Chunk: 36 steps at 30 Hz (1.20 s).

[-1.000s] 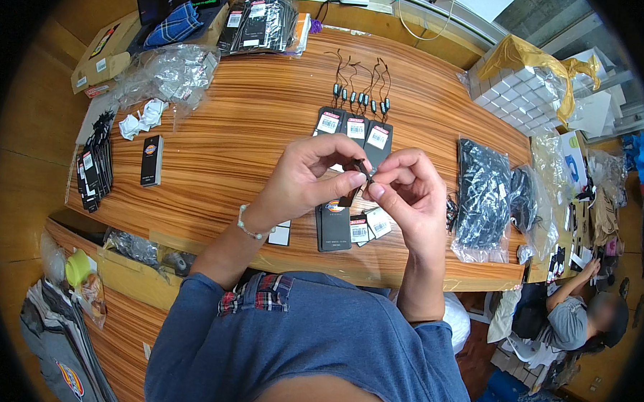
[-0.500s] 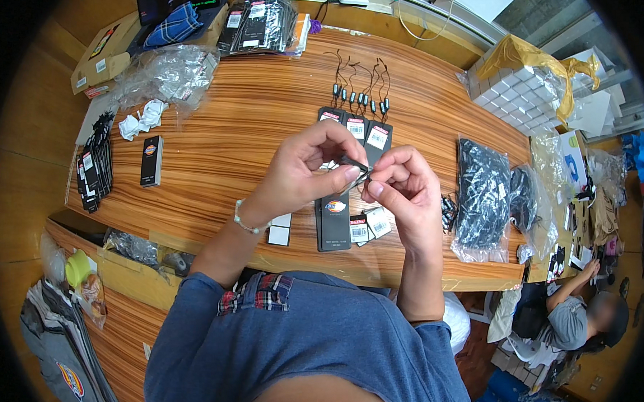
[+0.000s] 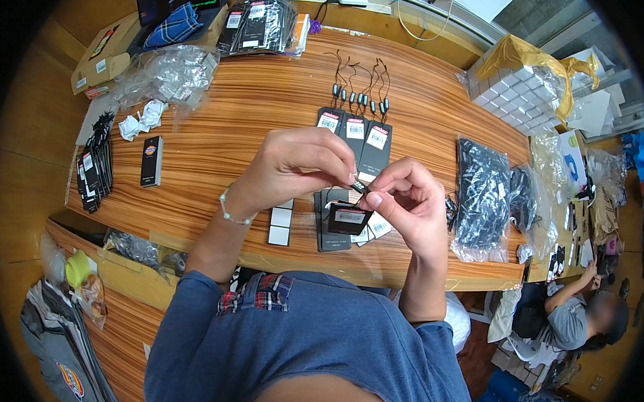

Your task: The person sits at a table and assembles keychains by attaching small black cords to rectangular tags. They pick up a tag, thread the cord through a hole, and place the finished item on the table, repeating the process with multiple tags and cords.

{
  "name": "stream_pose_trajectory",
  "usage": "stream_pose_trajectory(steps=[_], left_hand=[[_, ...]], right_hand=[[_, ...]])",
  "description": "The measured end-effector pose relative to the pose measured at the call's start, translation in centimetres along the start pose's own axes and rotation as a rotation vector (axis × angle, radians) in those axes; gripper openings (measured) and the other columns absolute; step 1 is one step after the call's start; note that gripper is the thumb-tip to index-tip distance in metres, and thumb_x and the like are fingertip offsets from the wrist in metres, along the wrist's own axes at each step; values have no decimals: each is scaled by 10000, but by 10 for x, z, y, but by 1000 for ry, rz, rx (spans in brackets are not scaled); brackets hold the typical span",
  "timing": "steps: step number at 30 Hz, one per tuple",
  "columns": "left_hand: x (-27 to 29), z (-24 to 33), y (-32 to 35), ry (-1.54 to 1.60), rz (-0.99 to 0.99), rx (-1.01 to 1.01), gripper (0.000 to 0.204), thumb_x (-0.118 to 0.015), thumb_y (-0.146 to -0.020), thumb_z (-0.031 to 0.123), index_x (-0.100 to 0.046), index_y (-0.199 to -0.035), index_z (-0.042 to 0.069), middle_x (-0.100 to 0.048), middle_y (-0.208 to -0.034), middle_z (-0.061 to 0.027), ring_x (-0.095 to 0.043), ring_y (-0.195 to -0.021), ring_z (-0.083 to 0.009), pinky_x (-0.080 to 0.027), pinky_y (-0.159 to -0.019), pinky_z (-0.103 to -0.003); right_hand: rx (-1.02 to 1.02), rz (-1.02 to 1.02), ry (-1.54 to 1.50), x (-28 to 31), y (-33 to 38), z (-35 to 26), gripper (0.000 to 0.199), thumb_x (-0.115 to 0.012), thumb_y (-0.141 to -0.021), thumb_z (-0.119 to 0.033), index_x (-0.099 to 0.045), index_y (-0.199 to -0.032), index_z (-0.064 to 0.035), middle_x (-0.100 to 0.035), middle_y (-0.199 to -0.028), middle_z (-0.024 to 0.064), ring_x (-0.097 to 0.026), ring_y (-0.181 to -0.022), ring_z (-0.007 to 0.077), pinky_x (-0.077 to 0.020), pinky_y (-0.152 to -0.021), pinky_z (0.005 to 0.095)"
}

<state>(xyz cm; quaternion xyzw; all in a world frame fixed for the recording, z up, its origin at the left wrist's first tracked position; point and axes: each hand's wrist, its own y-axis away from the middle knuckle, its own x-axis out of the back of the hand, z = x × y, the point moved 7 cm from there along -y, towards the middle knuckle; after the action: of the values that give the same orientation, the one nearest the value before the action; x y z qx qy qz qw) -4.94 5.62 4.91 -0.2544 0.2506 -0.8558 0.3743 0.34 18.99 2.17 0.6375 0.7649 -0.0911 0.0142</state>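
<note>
Above the near middle of the table, my left hand [image 3: 306,161] pinches the small black plastic lock of a hang-tag string [image 3: 359,187]. My right hand [image 3: 407,203] is closed close beside it, thumb and fingertip on the same thin string. Below the fingertips hangs a small dark hang tag [image 3: 348,218] with a pale printed label. Beneath it lie long black hang tags [image 3: 332,241] and small white-labelled tags [image 3: 380,226], partly covered. Farther back lie three long black tags [image 3: 354,128] side by side, with several looped strings [image 3: 352,98] laid out beyond them.
At left are a tag stack [image 3: 151,162], fanned black tags [image 3: 95,166] and crumpled paper [image 3: 143,119]. On the right lie a bag of black strings [image 3: 482,197] and stacked white boxes [image 3: 510,87]. A person [image 3: 572,320] sits at far right. White stickers [image 3: 280,224] lie near my left forearm.
The small dark tag now hangs face-on below my fingers. My left hand has shifted slightly left and down; my right hand is slightly lower.
</note>
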Motion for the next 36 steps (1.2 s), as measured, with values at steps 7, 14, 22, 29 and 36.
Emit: stream_pose_trajectory(steps=[7, 14, 22, 29, 36], left_hand=[[0, 0, 0, 7, 37, -20, 148, -685, -625, -61, -640, -732, 30, -630, -795, -49, -605, -738, -156, -481, -620, -247], [-1, 1, -3, -56, 3, -42, 154, -683, -619, -57, -645, -736, 35, -635, -794, -53, -604, -731, -162, -478, -615, -256], [-2, -5, -1, -77, -14, -26, 145, -682, -627, -48, -654, -744, 33, -640, -782, -56, -611, -728, -166, -480, -613, -255], [-6, -14, 2, 104, 16, 58, 139, -675, -638, -81, -648, -738, 11, -642, -768, -69, -618, -730, -157, -487, -630, -246], [-10, -36, 16, 336, 107, 137, 142, -672, -640, -107, -644, -723, 4, -647, -777, -79, -622, -755, -155, -498, -659, -244]], right_hand=[[1, 15, 15, 2, 0, 1, 185, -612, -778, 27, -471, -889, -19, -566, -773, 27, -570, -745, 83, -414, -664, 194], [-4, 2, -14, 2, -1, 2, 177, -610, -784, 22, -473, -887, -21, -564, -772, 27, -571, -739, 85, -431, -662, 207], [-27, 22, -12, 5, -2, 6, 165, -604, -794, 23, -474, -887, -17, -581, -771, 40, -579, -733, 92, -443, -654, 207], [-3, -32, -124, 6, -2, 10, 147, -592, -806, 26, -471, -875, -19, -597, -768, 67, -600, -720, 112, -487, -647, 222], [-15, -59, -214, 2, -2, 19, 147, -593, -806, 25, -472, -875, -20, -603, -766, 71, -613, -722, 118, -501, -649, 223]])
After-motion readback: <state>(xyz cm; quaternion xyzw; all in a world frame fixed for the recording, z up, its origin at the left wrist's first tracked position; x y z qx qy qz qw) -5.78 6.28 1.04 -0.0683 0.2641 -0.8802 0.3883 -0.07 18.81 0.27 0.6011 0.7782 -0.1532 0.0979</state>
